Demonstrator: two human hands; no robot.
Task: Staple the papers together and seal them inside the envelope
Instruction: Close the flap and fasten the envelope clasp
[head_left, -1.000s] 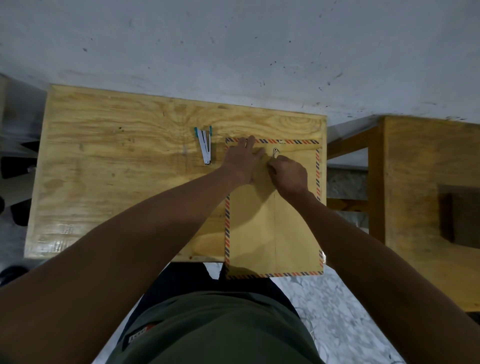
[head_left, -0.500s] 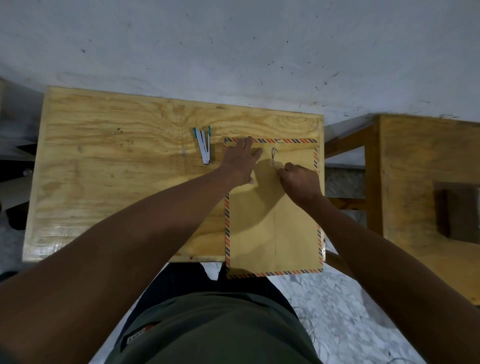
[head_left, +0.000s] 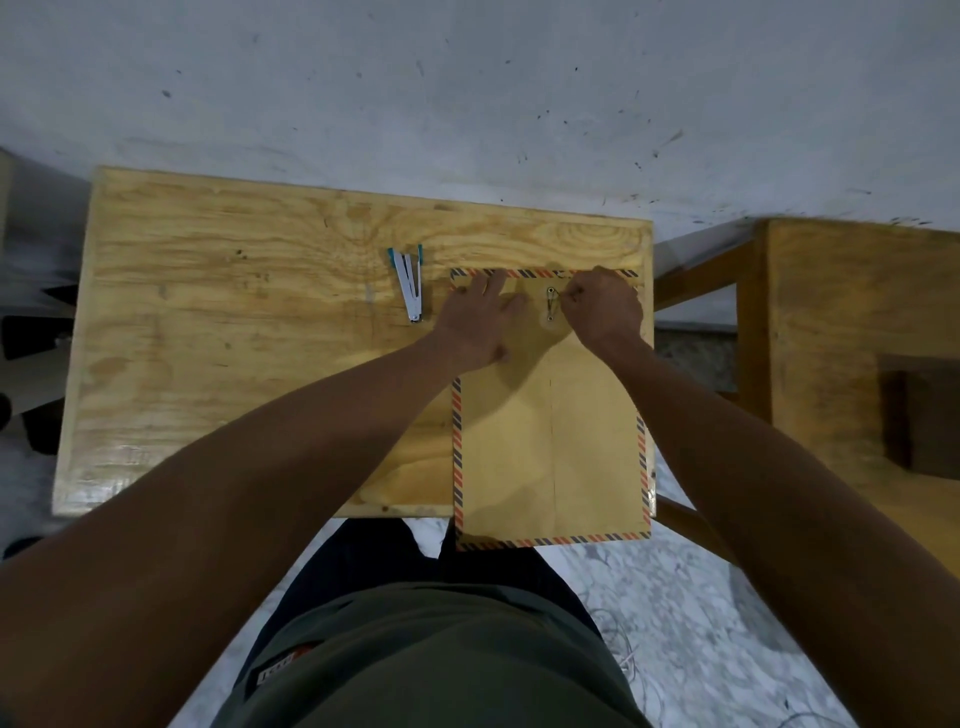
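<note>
You're flattening the envelope (head_left: 550, 441) with your open left hand (head_left: 480, 325) so your right hand (head_left: 602, 309) fingers, pinching the string (head_left: 554, 302), are winding its clasp.

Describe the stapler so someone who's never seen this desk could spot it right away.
Start at the plywood table against the wall. Near its far edge, just beyond the left hand and beside the striped-border envelope, lies the stapler. It is the only slim white thing with teal tips, hinged open in a V.

Plywood table (head_left: 260, 364) against scuffed grey-white wall (head_left: 467, 93). Second wooden table (head_left: 852, 332) just beside, right. Marbled grey floor (head_left: 691, 613) below. Light dim.
</note>
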